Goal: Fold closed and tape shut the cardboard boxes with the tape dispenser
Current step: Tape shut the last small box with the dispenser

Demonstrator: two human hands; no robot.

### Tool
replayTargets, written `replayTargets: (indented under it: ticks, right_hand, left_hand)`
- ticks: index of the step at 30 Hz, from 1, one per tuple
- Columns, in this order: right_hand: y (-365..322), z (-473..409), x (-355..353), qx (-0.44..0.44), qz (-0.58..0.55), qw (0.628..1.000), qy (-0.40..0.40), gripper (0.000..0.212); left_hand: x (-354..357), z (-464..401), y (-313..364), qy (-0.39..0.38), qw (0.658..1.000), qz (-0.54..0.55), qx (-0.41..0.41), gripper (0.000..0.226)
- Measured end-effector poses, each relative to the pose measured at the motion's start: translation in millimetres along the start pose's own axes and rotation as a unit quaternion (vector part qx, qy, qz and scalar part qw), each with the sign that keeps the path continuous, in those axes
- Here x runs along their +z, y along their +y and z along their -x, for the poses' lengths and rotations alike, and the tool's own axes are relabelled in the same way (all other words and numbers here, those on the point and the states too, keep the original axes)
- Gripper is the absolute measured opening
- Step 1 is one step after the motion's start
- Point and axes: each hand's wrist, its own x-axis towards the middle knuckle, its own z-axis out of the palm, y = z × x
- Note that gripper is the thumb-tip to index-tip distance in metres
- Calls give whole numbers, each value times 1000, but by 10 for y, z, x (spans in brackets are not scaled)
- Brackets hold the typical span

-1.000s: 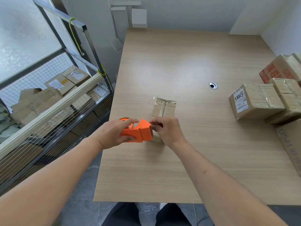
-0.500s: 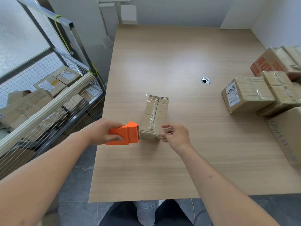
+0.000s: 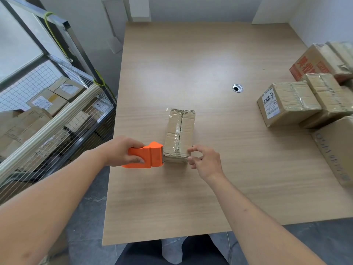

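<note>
On the table (image 3: 191, 197) your box (image 3: 179, 134) lies mid-way, flaps closed, tape along its seam. Your left hand (image 3: 122, 152) grips the dispenser (image 3: 147, 156), its blade end against the box's near left corner. Your right hand (image 3: 205, 161) hovers at the near right corner, fingers loosely curled, holding nothing.

Both my forearms are bare, no sleeves in view up to the frame edge. No watch, rings, gloves or bands on my left hand (image 3: 122, 151) or right hand (image 3: 205, 162). A small mark sits on my right forearm, mid-length. Below the table's near edge I wear dark trousers (image 3: 200, 249), with light grey footwear (image 3: 172, 249) showing between the legs.
</note>
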Motion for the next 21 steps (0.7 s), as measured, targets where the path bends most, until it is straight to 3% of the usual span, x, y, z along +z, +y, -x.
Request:
replayTargets:
  ticks: [7,12,14,16,21]
  right_hand:
    - [16,-80,-28,-28,9,999,-26,31]
    - [53,-119,-88,-117,82,988,-55,23]
    - [71,-129,-104,-188,188,964,-16,14]
    - [83,-144,-139,-238,290,926,48,25]
    - [4,-205,-129,-350,346,870,38,17]
  left_hand:
    - [-7,-87,-57,-22,1000,3,0,31]
    - [-26,-181,-51,-33,999,1,3,26]
    - [-39,-205,-55,-34,999,-4,-1,29]
    - [-46,-220,-49,-36,999,-6,-2,34]
    - [-49,-252,-16,-34,999,-16,0,40]
